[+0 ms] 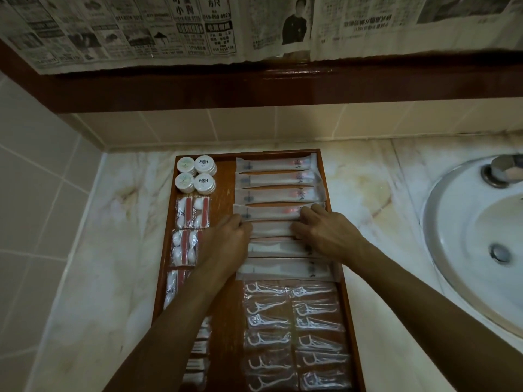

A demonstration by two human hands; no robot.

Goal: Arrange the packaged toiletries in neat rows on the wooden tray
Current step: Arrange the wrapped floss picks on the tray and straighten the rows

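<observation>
Marble counter (119, 250) with a white sink (467, 250) at right and tiled walls (36, 171) holds a wooden tray (226, 321) of packets. Both hands press long toothbrush packets (271, 230) mid-tray: left hand (226, 241) and right hand (325, 230), fingers loosely spread, gripping nothing.

Clear-wrapped toiletries (278, 193) lie in rows (mostly straight) on the wooden tray (226, 165).

Pale marble table (119, 250) against a tiled wall, bearing a wooden tray (351, 321) flat near the back edge, just beside a white sink (441, 250) at right.
</observation>
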